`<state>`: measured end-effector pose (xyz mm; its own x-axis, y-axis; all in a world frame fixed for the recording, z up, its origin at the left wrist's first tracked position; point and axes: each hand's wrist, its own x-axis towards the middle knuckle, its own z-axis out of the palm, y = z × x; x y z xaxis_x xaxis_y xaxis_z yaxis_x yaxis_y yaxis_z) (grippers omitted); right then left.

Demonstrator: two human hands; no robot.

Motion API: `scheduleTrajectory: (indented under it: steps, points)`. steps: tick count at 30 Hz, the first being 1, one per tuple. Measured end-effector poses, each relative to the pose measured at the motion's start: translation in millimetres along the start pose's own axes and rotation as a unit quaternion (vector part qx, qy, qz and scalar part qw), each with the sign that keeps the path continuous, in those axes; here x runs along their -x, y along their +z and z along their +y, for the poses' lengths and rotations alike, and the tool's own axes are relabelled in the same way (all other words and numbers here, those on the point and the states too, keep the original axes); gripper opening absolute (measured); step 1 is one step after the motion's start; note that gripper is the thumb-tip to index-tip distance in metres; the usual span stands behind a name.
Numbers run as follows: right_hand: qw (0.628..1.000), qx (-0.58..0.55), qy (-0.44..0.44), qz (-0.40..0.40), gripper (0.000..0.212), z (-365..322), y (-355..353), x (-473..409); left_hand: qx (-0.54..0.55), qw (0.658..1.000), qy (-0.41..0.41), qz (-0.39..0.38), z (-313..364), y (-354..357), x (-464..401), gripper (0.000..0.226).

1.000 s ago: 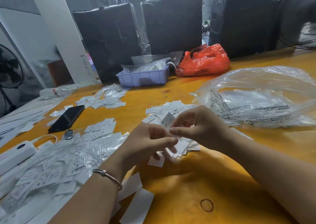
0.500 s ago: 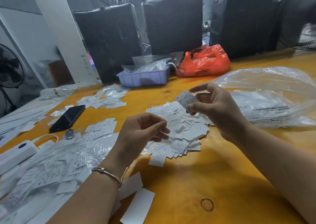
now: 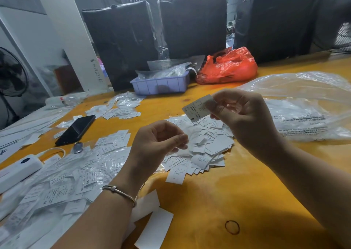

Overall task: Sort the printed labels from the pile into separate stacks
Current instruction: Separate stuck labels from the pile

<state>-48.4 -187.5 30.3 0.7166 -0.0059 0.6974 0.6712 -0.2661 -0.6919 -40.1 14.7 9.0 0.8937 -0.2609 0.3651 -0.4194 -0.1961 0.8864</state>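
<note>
Closest to me, blank white slips (image 3: pixel 154 228) lie on the yellow counter (image 3: pixel 218 201) beside my left forearm, which wears a thin metal bracelet (image 3: pixel 119 191). A dark ring mark (image 3: pixel 232 227) sits on the bare counter to the right of them. My left hand (image 3: pixel 157 144) hovers above the near edge of the pile of printed labels (image 3: pixel 201 150), fingers curled with thumb and forefinger close together; I cannot tell whether it pinches anything. To the left of it spreads a wide mass of labels in clear film (image 3: pixel 62 178), with a white power bank (image 3: pixel 17 170) at its left edge. My right hand (image 3: pixel 245 117) is raised over the far side of the pile, thumb and fingers pinching one label (image 3: pixel 198 108) by its right end; a printed "S" shows at its lower corner. A big clear plastic bag (image 3: pixel 307 104) lies to the right of that hand. Farther left, a black phone (image 3: pixel 77 130) rests face up, with a smaller stack of labels (image 3: pixel 114 138) just beside it and another scatter (image 3: pixel 119 109) beyond. At the back stand a lilac tray (image 3: pixel 161 85), a red plastic bag (image 3: pixel 228 66) and dark wrapped bales (image 3: pixel 191 21).
</note>
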Motion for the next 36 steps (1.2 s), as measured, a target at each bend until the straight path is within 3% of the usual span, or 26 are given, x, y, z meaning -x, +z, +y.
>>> scheduleTrajectory:
  steps: [18, 30, 36]
  points:
    - [0.996, 0.073, -0.035, -0.044, 0.007, 7, 3, 2, 0.007, 1.0, 0.006, 0.004, 0, -1, 0, 0.027]
    - [0.976, 0.117, -0.005, -0.184, 0.009, 12, 9, 6, -0.025, 0.999, -0.018, -0.043, -1, 4, 0, 0.03]
    - [0.989, 0.087, 0.004, -0.121, 0.013, 10, 6, 4, -0.02, 0.999, -0.02, -0.015, -2, 3, -1, 0.027]
